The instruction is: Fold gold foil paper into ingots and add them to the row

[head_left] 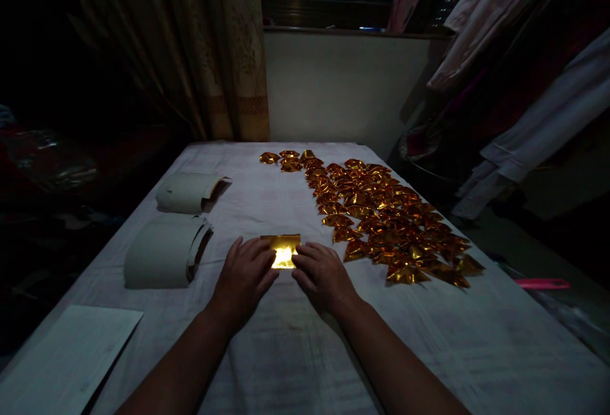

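Note:
A small rectangle of shiny gold foil paper [282, 242] lies on the cloth-covered table in front of me, bright with reflected light. My left hand [248, 272] grips its left side, fingers over the foil and thumb near the lower edge. At the right side, my right hand [321, 272] grips it the same way, with the fingertips pressed on it. Part of the foil is hidden under my fingers. To the right spreads a large heap of folded gold foil pieces [381, 211], puffed in the middle with pointed ends.
Two curved grey-white stacks of sheets [157, 253] rest at the left. A flat pale board [71, 358] lies at the near left corner. Beyond the table are a curtain [229, 53], a white wall [347, 84] and hanging clothes [557, 103].

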The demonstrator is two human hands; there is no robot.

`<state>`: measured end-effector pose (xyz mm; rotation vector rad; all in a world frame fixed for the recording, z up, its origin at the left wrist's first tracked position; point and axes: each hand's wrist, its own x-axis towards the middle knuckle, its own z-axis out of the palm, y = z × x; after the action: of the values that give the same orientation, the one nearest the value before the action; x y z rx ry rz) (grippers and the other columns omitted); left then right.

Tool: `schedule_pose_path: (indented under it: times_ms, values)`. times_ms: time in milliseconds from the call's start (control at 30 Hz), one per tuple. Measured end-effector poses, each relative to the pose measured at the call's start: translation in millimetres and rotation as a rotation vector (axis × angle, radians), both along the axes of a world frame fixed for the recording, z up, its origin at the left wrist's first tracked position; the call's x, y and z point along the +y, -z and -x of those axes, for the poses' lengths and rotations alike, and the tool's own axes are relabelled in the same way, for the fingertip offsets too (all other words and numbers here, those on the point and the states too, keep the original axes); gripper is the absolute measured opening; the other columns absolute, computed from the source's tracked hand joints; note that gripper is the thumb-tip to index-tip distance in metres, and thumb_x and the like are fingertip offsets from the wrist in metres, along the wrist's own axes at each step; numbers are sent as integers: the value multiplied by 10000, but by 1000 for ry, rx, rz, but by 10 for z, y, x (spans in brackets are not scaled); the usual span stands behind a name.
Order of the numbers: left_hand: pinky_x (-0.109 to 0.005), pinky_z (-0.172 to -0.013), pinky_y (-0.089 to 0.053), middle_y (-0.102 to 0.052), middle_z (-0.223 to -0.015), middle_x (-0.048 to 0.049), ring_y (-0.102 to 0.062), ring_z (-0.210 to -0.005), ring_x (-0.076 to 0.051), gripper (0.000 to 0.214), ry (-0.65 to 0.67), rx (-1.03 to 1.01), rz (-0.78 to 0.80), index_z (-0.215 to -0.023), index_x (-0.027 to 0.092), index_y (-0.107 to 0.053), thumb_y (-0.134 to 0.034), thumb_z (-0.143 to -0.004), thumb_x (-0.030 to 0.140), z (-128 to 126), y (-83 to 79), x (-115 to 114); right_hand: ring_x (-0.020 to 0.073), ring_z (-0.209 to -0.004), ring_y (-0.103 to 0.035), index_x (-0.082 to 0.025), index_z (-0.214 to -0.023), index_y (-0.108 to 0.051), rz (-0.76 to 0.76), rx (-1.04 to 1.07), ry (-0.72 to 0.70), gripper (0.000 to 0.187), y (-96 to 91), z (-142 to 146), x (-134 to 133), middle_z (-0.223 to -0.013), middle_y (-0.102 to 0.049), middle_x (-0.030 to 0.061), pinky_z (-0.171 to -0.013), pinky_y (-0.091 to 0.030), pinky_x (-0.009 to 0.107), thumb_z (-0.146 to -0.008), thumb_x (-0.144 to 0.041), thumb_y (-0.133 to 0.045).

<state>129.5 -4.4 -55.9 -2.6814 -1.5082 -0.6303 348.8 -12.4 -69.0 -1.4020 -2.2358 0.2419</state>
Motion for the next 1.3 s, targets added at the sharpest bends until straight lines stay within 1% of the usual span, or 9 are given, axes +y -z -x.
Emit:
schedule_pose_path:
  times_ms: [100,200,400,567,800,900,1033,1167,1300]
  values:
    - [-519,-1120,-331,-725,-1101,-58,-635,-1078,-237,140,60,-38,3,-990,248,-686,-554,-954,279,-21,-53,7,260,-1265,-543,-281,-1127,-712,21,-5,-4,221,-17,1,19,-1290,-676,56,-1053,-408,442,-925,-287,-624]
    - [-508,-1093,-343,-738,-1028,-39,-660,-992,-223,144,49,-39,8,-976,253,-691,-551,-960,281,-33,-71,19,259,-1242,-549,-274,-1108,-717,26,-1,-7,205,-41,1,36,-1279,-681,55,-1037,-408,434,-928,-278,-619]
    - [-506,-1073,-345,-743,-1044,-36,-676,-983,-228,173,69,-30,47,-988,251,-691,-594,-944,387,-34,-95,25,248,-1165,-580,-259,-1089,-716,17,-5,-16,183,-79,-8,71,-1236,-698,54,-969,-430,411,-933,-268,-620]
    - [-500,-1080,-340,-747,-1031,-37,-679,-958,-212,179,51,-36,21,-1024,254,-691,-556,-966,356,-32,-70,29,242,-1143,-592,-265,-1103,-714,10,-51,-30,191,-71,-12,92,-1226,-701,60,-949,-432,399,-955,-274,-594]
    - [-494,-1069,-349,-749,-985,-31,-675,-934,-205,235,41,-68,10,-938,234,-678,-468,-1001,320,-9,-40,49,238,-1143,-594,-267,-1113,-717,-19,-36,-25,222,-32,-21,93,-1215,-710,54,-956,-423,403,-988,-285,-534]
    - [-469,-1021,-386,-740,-1007,-37,-655,-959,-217,220,-2,-118,15,-904,228,-681,-505,-984,331,12,-35,69,240,-1125,-603,-246,-1078,-726,-27,4,5,216,0,-34,105,-1190,-719,66,-943,-427,399,-984,-269,-533]
    - [-450,-945,-429,-726,-1028,-48,-629,-1011,-247,219,-114,-190,34,-859,234,-694,-533,-950,351,38,-9,108,239,-1116,-607,-243,-991,-732,-10,80,66,181,45,-54,130,-1172,-724,64,-941,-427,394,-970,-258,-553]
    - [-459,-936,-437,-721,-1031,-49,-624,-1016,-254,241,-181,-211,77,-836,229,-686,-511,-942,357,61,45,150,240,-1147,-591,-249,-934,-732,18,150,116,146,46,-52,145,-1200,-715,51,-965,-417,402,-944,-259,-587]
    - [-465,-959,-429,-712,-1051,-58,-611,-1030,-258,258,-188,-212,80,-792,217,-670,-506,-933,358,68,72,165,244,-1165,-580,-240,-878,-729,57,173,172,139,9,-21,146,-1198,-713,53,-970,-415,411,-925,-253,-599]
